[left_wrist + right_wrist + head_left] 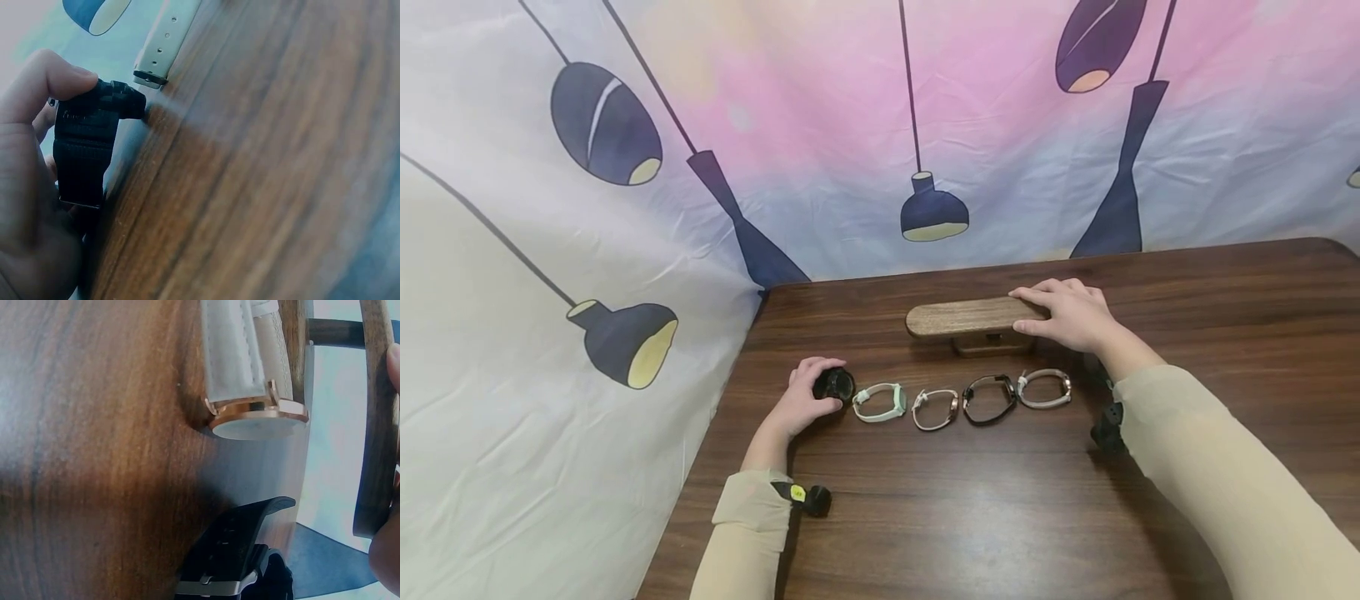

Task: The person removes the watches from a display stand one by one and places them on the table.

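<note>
At the left end of a row of watches, my left hand (805,396) holds a black watch (835,384) between thumb and fingers. In the left wrist view that watch's black strap (84,150) stands upright on the table. My right hand (1071,317) grips the right end of a wooden stand (966,318), which has a rounded top bar above a smaller base. Between the hands lie a mint watch (880,403), a pale-strapped watch (935,410), a black-strapped watch (990,400) and a white-strapped watch (1043,389) with a rose-gold case.
Everything stands on a dark wood table (940,517). Behind and to the left hangs a cloth backdrop (820,167) printed with lamps. In the right wrist view a black strap with a metal buckle (215,587) lies beside the rose-gold watch; my right wrist mostly hides that spot in the head view.
</note>
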A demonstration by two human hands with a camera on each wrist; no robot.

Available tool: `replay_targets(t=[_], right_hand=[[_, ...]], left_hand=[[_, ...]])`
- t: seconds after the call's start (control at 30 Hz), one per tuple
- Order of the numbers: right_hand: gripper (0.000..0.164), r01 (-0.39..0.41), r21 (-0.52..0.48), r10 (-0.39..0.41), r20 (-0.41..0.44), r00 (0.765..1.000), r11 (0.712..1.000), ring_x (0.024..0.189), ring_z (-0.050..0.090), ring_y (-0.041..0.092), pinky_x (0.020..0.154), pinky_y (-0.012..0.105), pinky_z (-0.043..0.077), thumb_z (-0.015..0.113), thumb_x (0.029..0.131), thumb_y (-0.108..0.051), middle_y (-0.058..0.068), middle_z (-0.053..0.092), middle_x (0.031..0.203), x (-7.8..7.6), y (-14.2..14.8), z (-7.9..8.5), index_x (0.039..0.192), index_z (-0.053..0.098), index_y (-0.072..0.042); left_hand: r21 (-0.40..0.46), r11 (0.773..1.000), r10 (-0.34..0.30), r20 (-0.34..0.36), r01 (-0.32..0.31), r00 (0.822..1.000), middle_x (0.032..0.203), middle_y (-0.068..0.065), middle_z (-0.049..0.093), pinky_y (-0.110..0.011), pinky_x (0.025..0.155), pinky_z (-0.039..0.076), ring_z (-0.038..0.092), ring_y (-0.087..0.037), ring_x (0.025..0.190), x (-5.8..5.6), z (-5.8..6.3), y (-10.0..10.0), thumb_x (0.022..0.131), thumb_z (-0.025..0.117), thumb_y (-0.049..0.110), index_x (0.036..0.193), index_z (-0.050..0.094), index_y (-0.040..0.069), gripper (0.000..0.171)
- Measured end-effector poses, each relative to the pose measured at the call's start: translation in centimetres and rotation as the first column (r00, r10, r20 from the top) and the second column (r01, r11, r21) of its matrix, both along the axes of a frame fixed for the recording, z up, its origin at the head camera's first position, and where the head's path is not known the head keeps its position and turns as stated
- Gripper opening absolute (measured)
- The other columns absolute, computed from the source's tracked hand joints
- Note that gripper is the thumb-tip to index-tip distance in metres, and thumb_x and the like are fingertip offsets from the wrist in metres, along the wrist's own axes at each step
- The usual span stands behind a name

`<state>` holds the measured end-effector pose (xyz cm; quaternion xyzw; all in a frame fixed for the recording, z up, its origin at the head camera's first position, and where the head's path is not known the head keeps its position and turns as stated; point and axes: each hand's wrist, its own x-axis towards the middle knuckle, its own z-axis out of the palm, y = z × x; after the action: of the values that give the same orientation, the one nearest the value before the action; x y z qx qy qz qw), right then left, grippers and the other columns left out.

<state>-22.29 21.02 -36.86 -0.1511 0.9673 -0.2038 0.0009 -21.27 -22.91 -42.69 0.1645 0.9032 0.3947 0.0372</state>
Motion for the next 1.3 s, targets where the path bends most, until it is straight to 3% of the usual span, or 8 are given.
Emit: replay_targets(t=[0.37,1.03,1.3], right_hand=[[0.064,0.006,-0.009,-0.006,0.009,1.0,1.0,0.123,0.029,0.04,0.094,0.064,0.015,0.056,0.088,-0.054,0.012,0.042,0.136,-0.22,0.07,-0.11,0.141,0.044,-0.021],[0.068,-0.006,-0.012,0.007,0.003,1.0,1.0,0.123,0.03,0.04,0.093,0.065,0.015,0.052,0.086,-0.061,0.013,0.043,0.135,-0.14,0.15,-0.27,0.141,0.045,-0.022],[0.069,-0.006,-0.013,0.006,-0.001,1.0,1.0,0.123,0.029,0.04,0.093,0.065,0.015,0.052,0.086,-0.062,0.013,0.042,0.136,-0.19,0.18,-0.28,0.141,0.045,-0.021]], left_hand=[[0.007,1.0,-0.008,-0.023,0.008,1.0,0.132,-0.011,0.035,-0.052,0.093,0.027,0.027,-0.032,0.115,0.07,-0.23,-0.12,0.064,0.064,0.013,0.126,0.056,0.016,0.063],[0.028,0.999,-0.022,-0.032,0.023,0.999,0.132,-0.013,0.037,-0.055,0.094,0.026,0.027,-0.033,0.117,0.25,-0.3,-0.14,0.07,0.065,0.016,0.126,0.057,0.016,0.057],[0.042,0.998,-0.034,-0.075,0.038,0.997,0.13,-0.01,0.039,-0.051,0.093,0.025,0.028,-0.031,0.116,0.04,-0.73,-0.29,0.069,0.065,0.015,0.124,0.059,0.015,0.055]])
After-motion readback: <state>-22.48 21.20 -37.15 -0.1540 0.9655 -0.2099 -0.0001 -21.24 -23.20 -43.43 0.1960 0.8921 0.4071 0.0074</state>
